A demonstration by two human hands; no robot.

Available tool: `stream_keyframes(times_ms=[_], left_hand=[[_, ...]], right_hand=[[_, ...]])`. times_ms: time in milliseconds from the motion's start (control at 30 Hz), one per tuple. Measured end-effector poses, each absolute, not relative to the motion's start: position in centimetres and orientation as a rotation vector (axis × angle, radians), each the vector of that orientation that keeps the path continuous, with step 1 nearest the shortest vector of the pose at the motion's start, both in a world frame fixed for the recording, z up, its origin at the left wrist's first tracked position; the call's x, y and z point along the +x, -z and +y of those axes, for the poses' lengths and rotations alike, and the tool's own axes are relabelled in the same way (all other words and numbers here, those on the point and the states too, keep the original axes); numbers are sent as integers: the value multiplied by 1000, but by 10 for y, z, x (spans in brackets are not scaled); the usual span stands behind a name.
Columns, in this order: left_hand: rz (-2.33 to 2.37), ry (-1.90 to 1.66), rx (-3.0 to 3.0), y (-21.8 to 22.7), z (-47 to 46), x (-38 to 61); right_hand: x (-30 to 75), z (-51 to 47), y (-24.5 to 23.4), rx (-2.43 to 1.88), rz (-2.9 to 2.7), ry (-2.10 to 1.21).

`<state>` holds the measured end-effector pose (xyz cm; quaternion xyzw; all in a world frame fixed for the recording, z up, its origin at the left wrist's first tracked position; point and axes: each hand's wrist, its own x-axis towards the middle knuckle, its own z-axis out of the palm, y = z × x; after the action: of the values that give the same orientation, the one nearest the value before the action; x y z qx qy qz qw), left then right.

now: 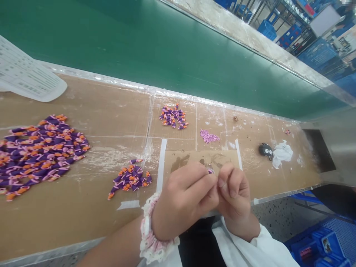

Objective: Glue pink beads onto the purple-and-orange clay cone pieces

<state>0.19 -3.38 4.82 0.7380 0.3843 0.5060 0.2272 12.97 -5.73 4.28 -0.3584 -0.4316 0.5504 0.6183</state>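
My left hand (pixel 185 196), with a pink-and-white scrunchie (pixel 151 230) on its wrist, is closed in a pinch. A bit of a small purple-and-white piece (pixel 210 171) shows at its fingertips; the rest is hidden. My right hand (pixel 235 191) is closed close beside it, fingers curled and fingertips meeting the left hand's; whatever it grips cannot be made out. Both hands are over a taped-down cardboard sheet (pixel 178 154) with dark smears. Beyond them lie a pile of tiny pink pieces (pixel 209 136) and a cluster of small purple-and-orange figures (pixel 174 116).
More purple-and-orange figures lie in a small group (pixel 132 178) and a large pile (pixel 41 152) on the left. A printed sheet (pixel 27 74) juts in there. On the right are a black object with eyes (pixel 265 150) and a crumpled white tissue (pixel 282 154). A green belt (pixel 139 48) runs behind.
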Motion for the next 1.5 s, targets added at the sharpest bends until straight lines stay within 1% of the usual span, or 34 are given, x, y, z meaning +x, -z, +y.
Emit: stream_keyframes(times_ms=[200,467,533,633,667,700,767,867,967,1200,1500], left_hand=[[1012,-1525,2027,-49,-38,11],[976,-1579,1962,-46,-41,15],[870,-1545,2030,-40,-47,20],[583,-1502,2158,-32,-57,24],[580,-1508,2136,-32,-59,23],[673,-1506,2070,-33,-59,20],[854,-1472,1956,-37,-56,8],[1112,-1420,1859,-45,-44,-11],[1220,-1299,1796,-47,-30,-24],[1478,-1127,1803,-33,6,-33],[1594,-897,2022,-13,29,-36]], right_hand=[[121,-66,-41,-826,-930,-1130],[120,-65,-51,-837,-913,-1134],[126,-57,-57,-811,-858,-1072],[140,-45,-67,-708,-762,-895],[145,-42,-69,-674,-769,-910],[149,-40,-70,-644,-766,-963],[155,-38,-68,-555,-734,-1162],[158,-37,-57,-307,-595,-1498],[156,-36,-48,-100,-471,-1685],[152,-40,-43,-21,-346,-1803],[150,-39,-39,138,-235,-1895]])
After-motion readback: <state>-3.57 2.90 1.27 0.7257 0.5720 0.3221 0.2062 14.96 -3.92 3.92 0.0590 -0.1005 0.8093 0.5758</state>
